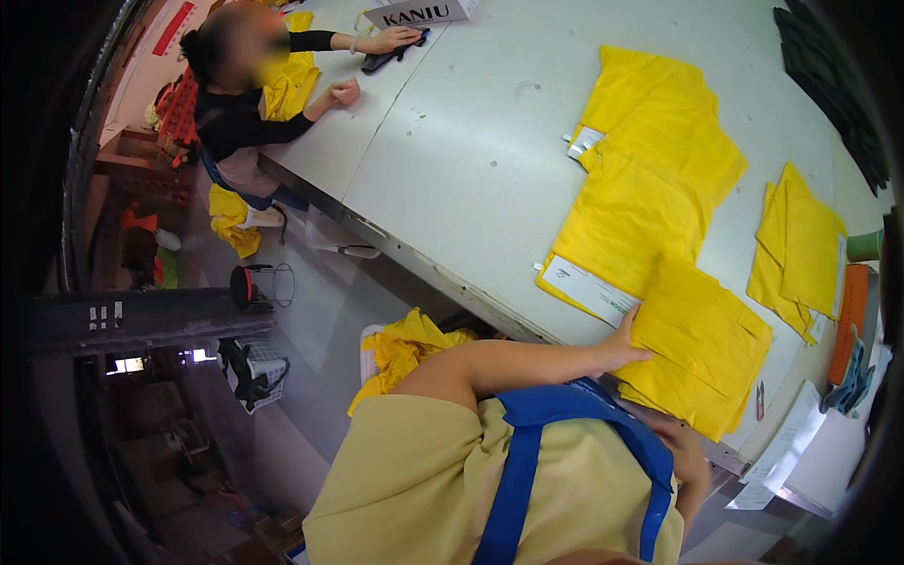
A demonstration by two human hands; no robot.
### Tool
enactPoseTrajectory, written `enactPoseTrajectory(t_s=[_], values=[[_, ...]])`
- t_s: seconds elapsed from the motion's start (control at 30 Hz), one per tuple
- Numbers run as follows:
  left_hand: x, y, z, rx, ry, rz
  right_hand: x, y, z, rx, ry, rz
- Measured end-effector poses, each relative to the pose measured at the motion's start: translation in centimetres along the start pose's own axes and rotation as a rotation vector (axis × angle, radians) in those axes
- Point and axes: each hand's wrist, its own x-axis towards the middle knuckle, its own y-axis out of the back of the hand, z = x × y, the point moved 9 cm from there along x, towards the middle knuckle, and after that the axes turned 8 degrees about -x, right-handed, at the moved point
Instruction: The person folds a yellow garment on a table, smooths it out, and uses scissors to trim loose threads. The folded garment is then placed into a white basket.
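Note:
A folded yellow garment lies at the near edge of the table, partly over other yellow cloth. My left hand is closed on its left edge, with the thumb over the cloth. Low by the table edge, my right hand is dim and partly hidden below the garment; its fingers do not show clearly. Just beyond the left hand, a white card rests on a second folded yellow garment. Farther off lies another yellow garment with a small white label.
More folded yellow garments and small scissors lie to the right. Dark cloth is at the far right. Across the table a co-worker handles dark cloth. A bin of yellow cloth stands beside me.

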Motion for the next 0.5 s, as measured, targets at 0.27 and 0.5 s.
enactPoseTrajectory(t_s=[0.27,0.5], values=[[0.4,0.0,0.9,0.178,0.017,0.021,-0.7,15.2,13.9,0.011,-0.047,1.303],[-0.6,1.0,5.6,-0.415,0.064,-0.163,2.7,10.3,16.3,0.416,-0.127,1.217]])
